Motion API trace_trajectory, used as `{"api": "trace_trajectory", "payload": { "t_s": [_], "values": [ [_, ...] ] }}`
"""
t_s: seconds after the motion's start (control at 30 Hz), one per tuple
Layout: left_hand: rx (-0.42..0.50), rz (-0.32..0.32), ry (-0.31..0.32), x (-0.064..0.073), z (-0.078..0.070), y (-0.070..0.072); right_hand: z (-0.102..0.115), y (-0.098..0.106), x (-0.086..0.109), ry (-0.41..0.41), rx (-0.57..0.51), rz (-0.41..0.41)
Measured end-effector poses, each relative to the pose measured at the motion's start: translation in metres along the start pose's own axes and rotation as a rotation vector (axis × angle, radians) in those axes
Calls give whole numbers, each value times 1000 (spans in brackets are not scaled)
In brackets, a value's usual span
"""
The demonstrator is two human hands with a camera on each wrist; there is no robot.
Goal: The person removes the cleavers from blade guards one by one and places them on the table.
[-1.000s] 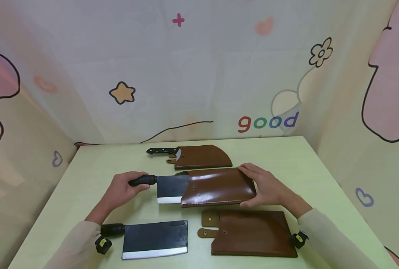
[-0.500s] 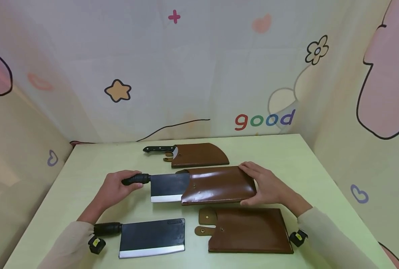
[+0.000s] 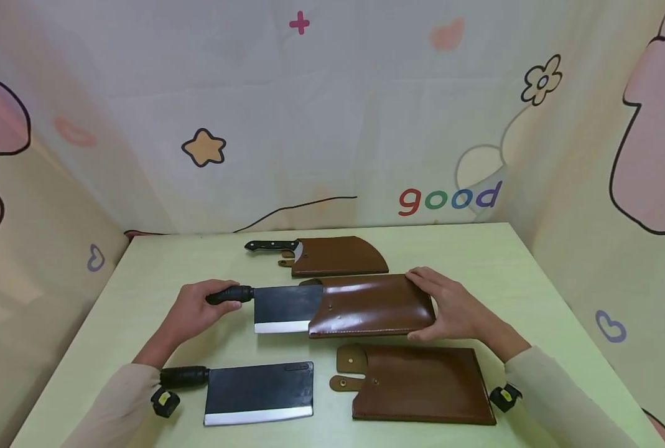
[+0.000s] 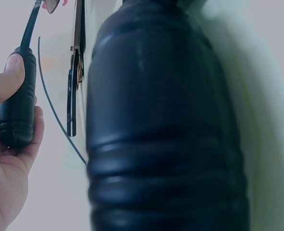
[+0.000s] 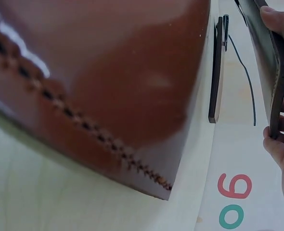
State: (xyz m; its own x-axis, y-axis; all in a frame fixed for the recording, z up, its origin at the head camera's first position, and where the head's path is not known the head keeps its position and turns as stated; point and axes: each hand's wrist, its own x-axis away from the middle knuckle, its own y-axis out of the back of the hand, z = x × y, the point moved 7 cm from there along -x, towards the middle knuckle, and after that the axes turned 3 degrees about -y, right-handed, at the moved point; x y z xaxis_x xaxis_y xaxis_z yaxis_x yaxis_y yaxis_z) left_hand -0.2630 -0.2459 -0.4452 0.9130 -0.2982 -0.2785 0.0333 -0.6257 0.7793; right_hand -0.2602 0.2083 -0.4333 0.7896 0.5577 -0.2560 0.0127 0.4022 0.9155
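Note:
My left hand (image 3: pixel 195 308) grips the black handle (image 3: pixel 228 294) of a cleaver whose dark blade (image 3: pixel 284 305) has a bright edge. Part of that blade sits inside a glossy brown leather sheath (image 3: pixel 371 305); its far end is hidden there. With thumb and fingers spread across its closed end, my right hand (image 3: pixel 458 305) holds the sheath. In the left wrist view, the thumb (image 4: pixel 12 77) presses along the handle. The right wrist view shows fingertips at the edge of the held sheath (image 5: pixel 269 67).
A second cleaver (image 3: pixel 259 392) lies bare at the front left of the table (image 3: pixel 534 298). Right of it is another brown sheath (image 3: pixel 422 386) with its snap straps undone. Behind, a black-handled knife (image 3: pixel 273 246) rests in a curved brown sheath (image 3: pixel 340 256).
The left hand has drawn the cleaver a little further left out of the sheath, so more blade shows. The right hand keeps its hold, and the head view has shifted slightly.

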Motion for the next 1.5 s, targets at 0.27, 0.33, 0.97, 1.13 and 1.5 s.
{"api": "trace_trajectory", "payload": {
  "t_s": [0.27, 0.33, 0.97, 1.13, 1.5],
  "values": [
    [-1, -5, 2, 4, 2, -1, -5, 3, 5, 6, 19, 1],
    [1, -11, -1, 3, 2, -1, -5, 4, 5, 10, 24, -6],
    [-14, -10, -22, 0, -2, 4, -11, 15, 19, -1, 40, -29],
    [-30, -14, -3, 3, 4, 12, -13, 17, 20, -4, 51, -38],
    [-72, 0, 43, 16, 20, 32, -27, 24, 28, -36, 67, -45]
  ]
}}
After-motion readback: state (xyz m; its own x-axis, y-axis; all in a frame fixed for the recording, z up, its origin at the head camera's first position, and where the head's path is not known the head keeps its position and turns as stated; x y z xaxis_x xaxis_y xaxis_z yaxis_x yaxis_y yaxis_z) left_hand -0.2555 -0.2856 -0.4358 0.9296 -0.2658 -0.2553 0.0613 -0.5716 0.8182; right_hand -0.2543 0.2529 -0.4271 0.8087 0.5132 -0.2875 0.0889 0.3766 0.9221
